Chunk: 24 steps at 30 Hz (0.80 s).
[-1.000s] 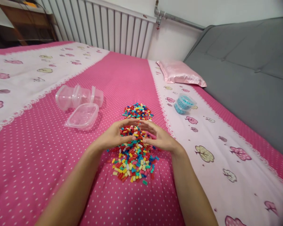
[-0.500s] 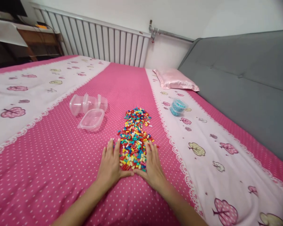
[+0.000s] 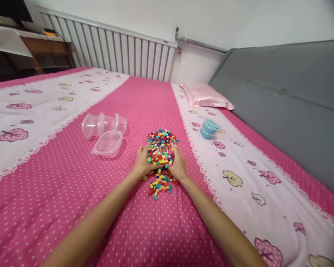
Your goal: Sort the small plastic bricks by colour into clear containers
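Note:
A heap of small multicoloured toy bricks (image 3: pixel 161 138) lies on the pink dotted bedspread (image 3: pixel 114 204). My left hand (image 3: pixel 143 163) curves around the heap's left side, and my right hand (image 3: pixel 178 163) curves around its right side. Together they cup a mound of bricks between the palms, thumbs pointing inward at the near edge. Whether the mound is lifted off the cloth I cannot tell. Loose bricks (image 3: pixel 160 185) trail behind the thumbs, toward me. Some of the fingers are hidden by the mound.
Clear plastic containers (image 3: pixel 104 124) lie on their side at left, with an open clear tub (image 3: pixel 108 144) beside them. A round container of blue pieces (image 3: pixel 209 128) stands at right. Farther back are a pink pillow (image 3: pixel 207 96), a grey headboard (image 3: pixel 284 78) and a white radiator (image 3: pixel 114 48).
Both hands have moved forward, away from me, pushing bricks into the far part of the heap. A thinner scatter of bricks now lies behind them.

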Available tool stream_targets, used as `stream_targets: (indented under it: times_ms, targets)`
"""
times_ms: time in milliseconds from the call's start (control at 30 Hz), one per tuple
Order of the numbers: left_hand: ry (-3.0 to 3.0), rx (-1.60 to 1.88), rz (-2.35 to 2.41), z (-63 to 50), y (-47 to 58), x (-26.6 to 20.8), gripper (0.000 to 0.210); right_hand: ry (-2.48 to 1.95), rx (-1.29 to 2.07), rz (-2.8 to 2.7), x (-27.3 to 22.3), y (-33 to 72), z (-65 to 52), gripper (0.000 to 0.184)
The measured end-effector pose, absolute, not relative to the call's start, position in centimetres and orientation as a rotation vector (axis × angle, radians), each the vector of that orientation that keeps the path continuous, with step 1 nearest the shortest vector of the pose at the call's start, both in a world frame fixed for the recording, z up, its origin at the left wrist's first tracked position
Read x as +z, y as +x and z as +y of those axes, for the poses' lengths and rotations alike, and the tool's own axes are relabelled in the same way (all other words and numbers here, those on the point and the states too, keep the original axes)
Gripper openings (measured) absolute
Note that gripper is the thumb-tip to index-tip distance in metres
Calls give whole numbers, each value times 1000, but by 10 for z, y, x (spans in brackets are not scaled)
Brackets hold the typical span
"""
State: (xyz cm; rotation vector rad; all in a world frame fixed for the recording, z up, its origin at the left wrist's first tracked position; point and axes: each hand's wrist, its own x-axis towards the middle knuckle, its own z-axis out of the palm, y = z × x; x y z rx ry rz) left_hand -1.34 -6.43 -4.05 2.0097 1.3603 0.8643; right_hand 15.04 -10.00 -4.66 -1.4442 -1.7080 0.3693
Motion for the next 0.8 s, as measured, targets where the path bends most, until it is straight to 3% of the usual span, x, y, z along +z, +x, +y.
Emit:
stream_targets:
  times_ms: [200, 333, 467, 533, 800]
  targets:
    - [1932, 942, 1272, -30, -16, -22, 90, -1422, 502, -1633, -23, 163, -72, 69]
    - [2020, 871, 1280, -59, -43, -16, 98, -1419, 617, -1596, -19, 168, -115, 74]
    - [2132, 770, 1517, -116, -63, -39, 123, -1679, 544, -1612, -46, 154, -183, 114]
    - [2272, 721, 1553, -134, -63, -52, 129, -1794, 420, -1655, -61, 142, -202, 121]
    - [2433, 800, 1514, -101, -30, -64, 96, -1647, 20, -2008, -66, 129, -148, 84]
